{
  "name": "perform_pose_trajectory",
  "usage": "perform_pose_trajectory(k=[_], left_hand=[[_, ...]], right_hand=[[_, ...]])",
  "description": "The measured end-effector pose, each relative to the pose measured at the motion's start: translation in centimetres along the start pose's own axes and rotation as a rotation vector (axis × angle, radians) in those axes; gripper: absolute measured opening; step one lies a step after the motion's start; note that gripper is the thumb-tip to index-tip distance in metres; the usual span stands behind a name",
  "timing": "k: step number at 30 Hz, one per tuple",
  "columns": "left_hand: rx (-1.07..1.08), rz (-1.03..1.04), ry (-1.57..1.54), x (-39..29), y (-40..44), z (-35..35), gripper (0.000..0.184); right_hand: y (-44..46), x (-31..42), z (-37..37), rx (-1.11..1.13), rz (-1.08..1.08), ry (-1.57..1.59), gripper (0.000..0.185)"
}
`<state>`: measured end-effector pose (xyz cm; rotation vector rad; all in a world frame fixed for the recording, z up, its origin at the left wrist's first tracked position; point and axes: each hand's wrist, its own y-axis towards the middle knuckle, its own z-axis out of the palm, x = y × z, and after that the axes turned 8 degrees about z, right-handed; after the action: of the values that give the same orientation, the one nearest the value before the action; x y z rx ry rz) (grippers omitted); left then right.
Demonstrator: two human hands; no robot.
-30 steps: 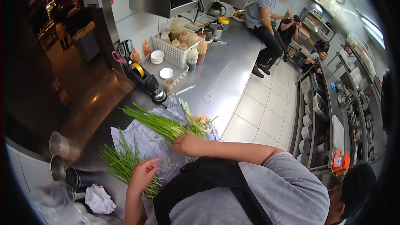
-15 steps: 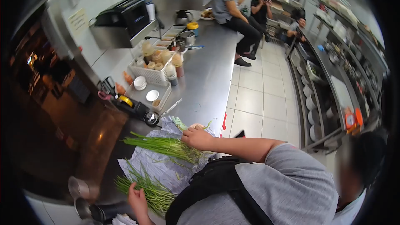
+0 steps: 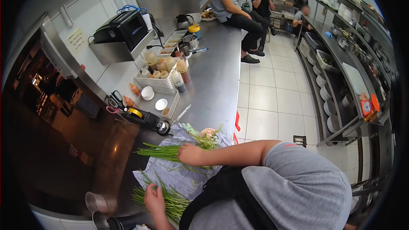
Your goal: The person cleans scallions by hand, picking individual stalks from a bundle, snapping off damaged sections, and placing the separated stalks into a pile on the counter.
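Two bunches of long green stalks lie on crumpled paper (image 3: 178, 178) at the counter's near end. My right hand (image 3: 191, 154) is closed on the far bunch (image 3: 158, 152), its fingers curled over the stalks. Over the near bunch (image 3: 174, 206) is my left hand (image 3: 154, 198), with thumb and fingers apart and nothing seen in it. Pale trimmings (image 3: 208, 141) lie beyond my right hand at the paper's far edge.
A tape dispenser (image 3: 147, 118), a basket of small bowls (image 3: 171, 107) and a crate of squeeze bottles (image 3: 155, 83) stand along the wall. A person (image 3: 234, 6) sits on the counter's far end. Shelves (image 3: 341, 98) line the right side.
The view has shifted. My right hand has moved from the pale end of the far bunch onto its green stalks. A person at the lower right has left the view.
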<state>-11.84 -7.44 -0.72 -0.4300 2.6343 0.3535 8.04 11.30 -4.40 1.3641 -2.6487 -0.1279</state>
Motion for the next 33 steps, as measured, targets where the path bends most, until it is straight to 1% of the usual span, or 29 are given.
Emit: perform_pose_trajectory(k=[1, 3, 4, 6, 7, 9, 10, 11, 12, 13, 14, 15, 16, 17, 19, 20, 21, 23, 24, 25, 26, 28, 29, 30, 31, 32, 33], left_hand=[[-0.038, 0.117, -0.108, -0.9, 0.9, 0.9, 0.024], [-0.018, 0.160, -0.225, -2.5, 2.3, 3.2, 0.019], [-0.024, 0.158, -0.226, -3.8, 3.0, 4.0, 0.019], [0.087, 0.164, -0.391, -5.8, 4.1, 5.5, 0.014], [0.084, 0.159, -0.400, -5.7, 4.6, 6.7, 0.014], [0.198, 0.214, -0.425, -6.0, 5.4, 8.9, 0.014], [0.206, 0.191, -0.430, -6.4, 5.6, 9.4, 0.019], [0.192, 0.170, -0.444, -6.6, 6.2, 10.1, 0.019], [0.288, 0.070, -0.527, -6.3, 6.9, 11.2, 0.022], [0.375, -0.042, -0.615, -6.1, 7.1, 11.7, 0.025], [0.341, -0.094, -0.636, -6.1, 6.8, 12.3, 0.025], [0.338, -0.196, -0.908, -6.6, 6.7, 12.8, 0.025], [0.341, -0.272, -1.179, -7.0, 6.8, 13.1, 0.025], [0.343, -0.271, -1.184, -7.2, 6.8, 13.2, 0.025], [0.251, -0.356, -1.368, -8.1, 6.4, 13.3, 0.028], [0.237, -0.415, -1.369, -8.5, 6.1, 13.4, 0.024], [0.253, -0.416, -1.361, -9.0, 5.9, 13.4, 0.024], [0.202, -0.505, -1.508, -9.5, 5.4, 13.3, 0.019], [0.218, -0.487, -1.548, -9.0, 5.3, 13.9, 0.017], [0.188, -0.502, -1.547, -8.9, 5.1, 13.8, 0.017], [0.154, -0.502, -1.547, -9.0, 5.0, 13.8, 0.016], [0.085, -0.524, -1.548, -9.1, 5.1, 13.2, 0.017], [0.092, -0.528, -1.547, -8.8, 5.4, 13.1, 0.017], [0.047, -0.529, -1.574, -8.5, 5.7, 12.9, 0.017], [0.002, -0.535, -1.599, -8.2, 5.8, 12.8, 0.018], [-0.027, -0.538, -1.583, -7.9, 6.0, 12.9, 0.023], [-0.022, -0.560, -1.582, -7.4, 6.3, 12.7, 0.023]], right_hand=[[0.2, 0.1, 1.2, 0.000, -0.013, 0.002, 0.013], [0.4, -0.1, 3.2, 0.089, 0.055, -0.108, 0.014], [0.4, -0.2, 3.1, 0.087, 0.050, -0.112, 0.014], [0.1, -0.4, 3.0, 0.068, 0.037, 0.017, 0.018], [0.0, -0.6, 2.7, 0.075, 0.033, 0.010, 0.018], [-0.2, -1.2, 1.8, 0.044, 0.167, 0.127, 0.016], [-0.3, -1.4, 1.2, 0.055, 0.156, 0.119, 0.016], [-0.4, -1.5, 0.5, 0.033, 0.215, 0.173, 0.017], [-0.3, -1.7, -0.1, 0.018, 0.264, 0.226, 0.019], [-0.3, -1.9, -0.1, 0.050, 0.217, 0.218, 0.019], [-0.6, -2.1, -0.1, -0.025, 0.277, 0.431, 0.020], [-0.8, -2.1, -0.4, -0.105, 0.356, 0.648, 0.021], [-0.9, -2.3, -1.3, -0.012, 0.399, 0.738, 0.019], [-0.9, -2.6, -1.3, -0.011, 0.402, 0.733, 0.019], [-1.8, -2.9, -1.5, -0.005, 0.434, 0.888, 0.016], [-2.2, -3.3, -1.7, -0.015, 0.455, 0.892, 0.016], [-2.5, -3.4, -2.4, 0.033, 0.479, 0.934, 0.016], [-2.8, -3.3, -2.5, 0.106, 0.488, 0.992, 0.016], [-3.2, -3.6, -2.2, 0.119, 0.481, 1.083, 0.016], [-3.5, -3.9, -2.0, 0.134, 0.469, 1.167, 0.015], [-3.9, -4.0, -1.9, 0.187, 0.532, 1.238, 0.011], [-4.8, -4.4, -1.9, 0.236, 0.523, 1.228, 0.010], [-5.1, -4.7, -1.9, 0.267, 0.525, 1.214, 0.008], [-5.2, -5.0, -2.0, 0.266, 0.535, 1.216, 0.008], [-5.3, -5.3, -2.1, 0.200, 0.510, 1.219, 0.008], [-5.4, -5.6, -2.0, 0.141, 0.486, 1.223, 0.010], [-5.6, -5.9, -2.0, 0.088, 0.460, 1.224, 0.011]])
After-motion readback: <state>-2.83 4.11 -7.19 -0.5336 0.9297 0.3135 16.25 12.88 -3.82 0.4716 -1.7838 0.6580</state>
